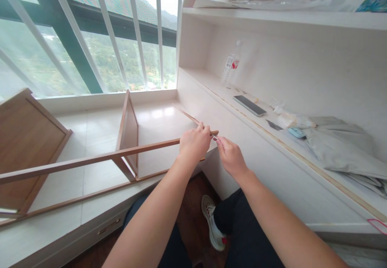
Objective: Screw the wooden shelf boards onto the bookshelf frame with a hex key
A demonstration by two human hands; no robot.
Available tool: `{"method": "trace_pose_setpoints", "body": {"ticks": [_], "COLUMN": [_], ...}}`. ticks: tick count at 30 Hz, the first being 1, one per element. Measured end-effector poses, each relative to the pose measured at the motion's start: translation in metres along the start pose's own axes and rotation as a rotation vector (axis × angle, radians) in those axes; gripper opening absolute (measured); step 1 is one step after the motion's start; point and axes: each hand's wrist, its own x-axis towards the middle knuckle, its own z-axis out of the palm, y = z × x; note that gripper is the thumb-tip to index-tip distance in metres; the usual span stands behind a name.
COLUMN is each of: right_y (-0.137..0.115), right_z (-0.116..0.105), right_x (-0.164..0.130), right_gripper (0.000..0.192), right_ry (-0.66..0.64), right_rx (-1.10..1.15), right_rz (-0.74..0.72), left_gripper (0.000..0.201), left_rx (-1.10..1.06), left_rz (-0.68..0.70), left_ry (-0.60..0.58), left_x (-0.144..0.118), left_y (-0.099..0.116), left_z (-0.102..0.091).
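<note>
A brown wooden frame (90,161) with long rails lies along the white ledge, with a cross panel (128,131) standing between its rails and a larger panel (27,147) at the left. My left hand (195,141) is closed around the right end of the upper rail, where a thin wooden panel (186,113) seen edge-on meets it. Close beside it, my right hand (229,153) pinches a thin metal tool (214,137) against the rail's end. The tool is small and mostly covered by fingers, so its exact kind is unclear.
On the white desk at the right are a plastic bottle (231,64), a phone (249,105), small screws, a light-blue object (296,132) and grey cloth (347,147). A shelf (272,17) overhangs it. Barred windows (121,38) stand behind the ledge.
</note>
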Motion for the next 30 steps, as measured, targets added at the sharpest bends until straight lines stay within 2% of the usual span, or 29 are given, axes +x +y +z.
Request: {"method": "trace_pose_setpoints", "body": {"ticks": [7, 11, 16, 19, 22, 24, 26, 28, 30], "right_y": [0.006, 0.004, -0.006, -0.011, -0.013, -0.014, -0.017, -0.021, -0.025], "right_z": [0.006, 0.005, -0.001, -0.004, -0.003, 0.0, 0.003, 0.005, 0.007], "right_x": [0.001, 0.002, 0.007, 0.011, 0.014, 0.016, 0.018, 0.02, 0.022], "right_gripper": [0.037, 0.037, 0.033, 0.032, 0.032, 0.03, 0.028, 0.027, 0.026], "right_ry": [0.013, -0.014, -0.118, -0.161, -0.127, -0.076, -0.06, -0.097, -0.159], "right_rx": [-0.041, -0.141, -0.319, -0.296, -0.125, 0.091, 0.486, 0.911, 1.172], "right_rz": [-0.013, -0.024, 0.06, 0.118, 0.184, 0.262, 0.45, 0.671, 0.814], "left_gripper": [0.036, 0.035, 0.035, 0.034, 0.033, 0.033, 0.033, 0.035, 0.038], "left_rx": [0.025, 0.009, 0.02, 0.034, 0.041, 0.042, 0.046, 0.056, 0.069], "left_rz": [0.002, -0.003, -0.016, -0.018, -0.015, -0.011, -0.009, -0.007, -0.005], "left_ry": [0.012, -0.006, -0.037, -0.057, -0.068, -0.071, -0.076, -0.087, -0.099], "left_x": [0.0, 0.0, 0.001, 0.002, 0.002, 0.003, 0.003, 0.002, 0.002], "left_y": [-0.001, -0.001, -0.001, -0.001, 0.0, 0.0, 0.0, 0.0, 0.0], "left_z": [0.001, 0.001, -0.001, -0.003, -0.005, -0.006, -0.007, -0.008, -0.01]}}
